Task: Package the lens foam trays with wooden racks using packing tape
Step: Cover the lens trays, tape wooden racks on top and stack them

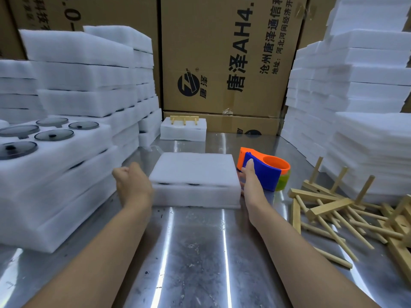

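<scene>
A closed white foam tray pair (193, 170) lies on the steel table (195, 252) in the middle, dark lens edges showing in its front seam. My left hand (133, 183) is at its left edge, blurred, with the fingers curled and nothing seen in them. My right hand (250, 183) lies with straight fingers against the tray's right side. Just behind that hand stands the orange and blue tape dispenser (266, 172). Loose wooden racks (333, 207) are piled at the right. Farther back, another foam tray (183, 130) carries a wooden rack (184, 120) on top.
At the left stands an open foam tray (66, 156) with several dark lenses (54, 134) on a stack, with taller foam stacks (84, 74) behind. More foam sheets (355, 107) rise at the right. Cardboard boxes (222, 52) wall off the back.
</scene>
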